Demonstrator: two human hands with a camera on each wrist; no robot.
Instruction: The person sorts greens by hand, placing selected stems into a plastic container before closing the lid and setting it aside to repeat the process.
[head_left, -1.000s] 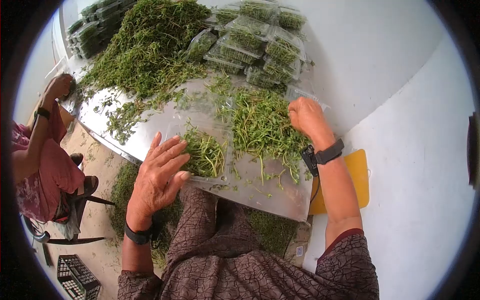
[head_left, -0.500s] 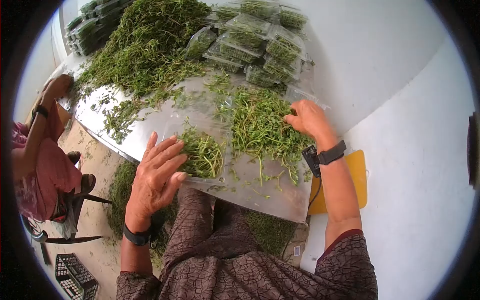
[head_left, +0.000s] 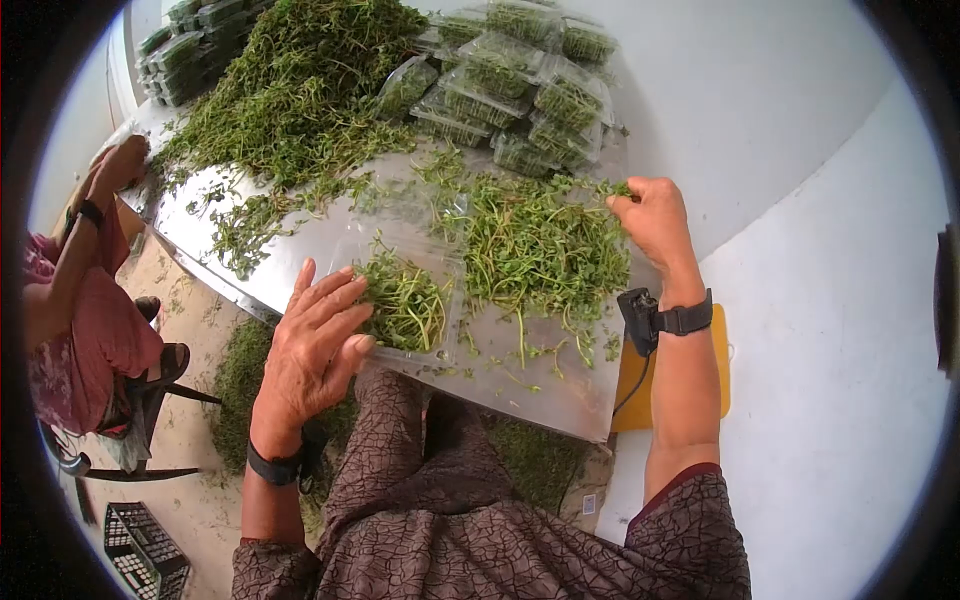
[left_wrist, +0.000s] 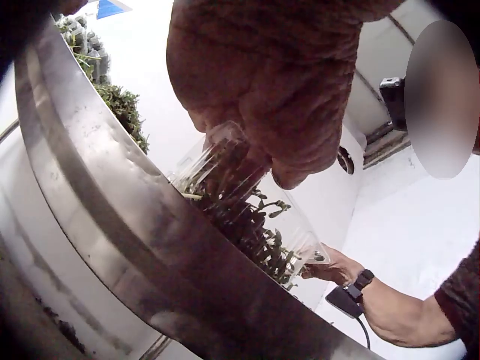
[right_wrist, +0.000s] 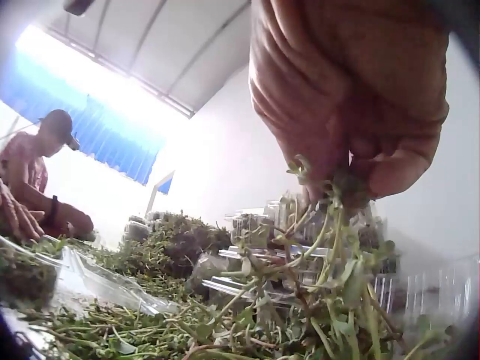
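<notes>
My left hand rests at the left side of a clear plastic clamshell box, its fingers straight and spread over the edge. Leafy green stems fill the box's near half; its transparent lid leans away at the back. To the right, my right hand pinches a few green sprigs between thumb and fingertips, at the far right edge of a loose heap of greens. In the right wrist view the sprigs hang down from the fingertips over the heap.
Filled clear boxes are stacked at the back against the white wall. A large mound of greens covers the metal table's far left. Another person sits at left, hands at the table. A black crate lies on the floor.
My right hand has moved from the heap's upper right outward to the right, now with sprigs between its fingertips. My left hand has stayed at the box.
</notes>
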